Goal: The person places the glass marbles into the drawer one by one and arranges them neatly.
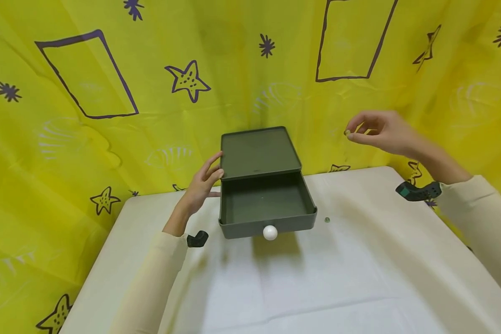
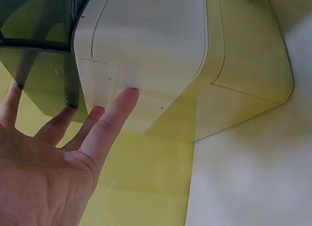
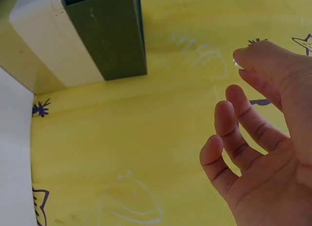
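Note:
A stacked drawer unit stands against the yellow backdrop, its dark green top section [image 1: 260, 152] above white and cream ones [image 2: 146, 45]. The green top drawer [image 1: 267, 202] is pulled out, showing its bare floor and a round white knob [image 1: 270, 233] in front. My left hand [image 1: 199, 188] touches the unit's left side with extended fingertips, on the green and white sections. Right of the unit, raised above the table, my right hand [image 1: 384, 132] pinches a small yellowish marble [image 1: 347, 133] between thumb and index finger. Mostly hidden by the fingers, it shows as a glint in the right wrist view.
A small green marble [image 1: 327, 220] lies on the white table [image 1: 338, 278], just right of the drawer. Behind and around hangs a yellow curtain [image 1: 234, 60] printed with starfish and shells. The open drawer juts out over the table.

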Available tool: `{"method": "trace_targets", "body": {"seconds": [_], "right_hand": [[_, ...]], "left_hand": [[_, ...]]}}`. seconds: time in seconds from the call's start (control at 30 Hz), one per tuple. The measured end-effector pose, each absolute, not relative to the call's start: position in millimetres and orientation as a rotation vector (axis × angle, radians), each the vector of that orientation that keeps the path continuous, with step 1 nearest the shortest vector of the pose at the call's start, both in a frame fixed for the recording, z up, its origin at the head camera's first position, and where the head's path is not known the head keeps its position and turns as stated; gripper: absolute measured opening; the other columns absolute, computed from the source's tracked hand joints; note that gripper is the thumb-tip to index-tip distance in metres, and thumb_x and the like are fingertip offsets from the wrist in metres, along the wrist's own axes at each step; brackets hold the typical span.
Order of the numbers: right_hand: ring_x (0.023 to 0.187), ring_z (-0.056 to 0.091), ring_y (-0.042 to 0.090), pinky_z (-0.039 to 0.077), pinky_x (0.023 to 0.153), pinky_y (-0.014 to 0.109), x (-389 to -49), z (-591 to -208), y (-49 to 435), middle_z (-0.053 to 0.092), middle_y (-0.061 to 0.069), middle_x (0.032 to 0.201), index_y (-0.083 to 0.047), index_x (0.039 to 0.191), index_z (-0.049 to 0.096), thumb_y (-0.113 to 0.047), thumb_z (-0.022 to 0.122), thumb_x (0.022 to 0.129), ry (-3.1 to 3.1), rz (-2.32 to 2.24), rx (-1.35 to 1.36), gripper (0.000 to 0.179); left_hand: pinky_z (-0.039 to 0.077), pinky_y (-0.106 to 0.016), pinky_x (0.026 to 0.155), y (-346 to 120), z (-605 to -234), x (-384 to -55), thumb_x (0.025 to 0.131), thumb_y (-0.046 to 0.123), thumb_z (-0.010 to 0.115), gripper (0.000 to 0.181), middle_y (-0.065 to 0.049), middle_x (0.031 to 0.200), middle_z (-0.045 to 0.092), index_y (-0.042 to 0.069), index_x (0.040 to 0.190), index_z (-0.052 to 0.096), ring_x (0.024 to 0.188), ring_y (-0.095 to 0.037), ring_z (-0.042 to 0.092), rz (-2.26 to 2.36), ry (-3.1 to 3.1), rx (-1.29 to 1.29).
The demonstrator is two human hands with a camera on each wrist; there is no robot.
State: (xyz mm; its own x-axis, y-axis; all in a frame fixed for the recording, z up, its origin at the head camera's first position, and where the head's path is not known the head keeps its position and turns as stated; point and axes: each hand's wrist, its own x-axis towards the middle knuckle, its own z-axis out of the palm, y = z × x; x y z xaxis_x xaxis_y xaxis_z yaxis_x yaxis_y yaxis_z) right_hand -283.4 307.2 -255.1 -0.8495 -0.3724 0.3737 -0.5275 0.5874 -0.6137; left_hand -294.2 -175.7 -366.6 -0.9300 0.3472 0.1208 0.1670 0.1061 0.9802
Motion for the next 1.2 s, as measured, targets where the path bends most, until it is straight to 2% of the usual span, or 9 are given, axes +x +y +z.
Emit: {"method": "trace_targets", "body": {"seconds": [0.2,0.37,0.67,1.2], "right_hand": [[0.091,0.062,0.010,0.050,0.071,0.015,-286,-244,303,0.068,-0.007,0.107,-0.006,0.113,0.071,-0.009,0.073,0.096,-2.594,1.108,0.744,0.018],[0.092,0.060,0.013,0.048,0.071,0.018,-284,-235,302,0.068,-0.002,0.108,-0.009,0.114,0.071,-0.017,0.073,0.097,-2.617,1.111,0.728,0.019],[0.086,0.063,0.014,0.050,0.072,0.016,-281,-226,298,0.068,0.001,0.107,-0.009,0.113,0.072,-0.017,0.075,0.096,-2.625,1.100,0.737,0.019],[0.091,0.066,0.016,0.052,0.075,0.018,-288,-220,273,0.068,-0.001,0.109,-0.015,0.111,0.073,-0.021,0.075,0.095,-2.695,0.971,0.813,0.017]], "left_hand": [[0.045,-0.070,0.100,-178,-369,-294,0.108,0.029,0.052,0.058,-0.010,0.166,0.028,0.037,0.162,0.031,0.148,-0.033,0.035,1.954,2.226,0.539],[0.045,-0.069,0.100,-177,-368,-294,0.108,0.028,0.052,0.058,-0.010,0.165,0.029,0.038,0.161,0.031,0.148,-0.032,0.035,1.951,2.226,0.535],[0.044,-0.070,0.100,-177,-368,-294,0.107,0.030,0.053,0.059,-0.010,0.166,0.028,0.039,0.161,0.031,0.148,-0.031,0.035,1.952,2.215,0.544],[0.043,-0.071,0.101,-176,-367,-294,0.106,0.032,0.054,0.060,-0.010,0.167,0.026,0.039,0.161,0.031,0.149,-0.032,0.033,1.948,2.209,0.534]]}}
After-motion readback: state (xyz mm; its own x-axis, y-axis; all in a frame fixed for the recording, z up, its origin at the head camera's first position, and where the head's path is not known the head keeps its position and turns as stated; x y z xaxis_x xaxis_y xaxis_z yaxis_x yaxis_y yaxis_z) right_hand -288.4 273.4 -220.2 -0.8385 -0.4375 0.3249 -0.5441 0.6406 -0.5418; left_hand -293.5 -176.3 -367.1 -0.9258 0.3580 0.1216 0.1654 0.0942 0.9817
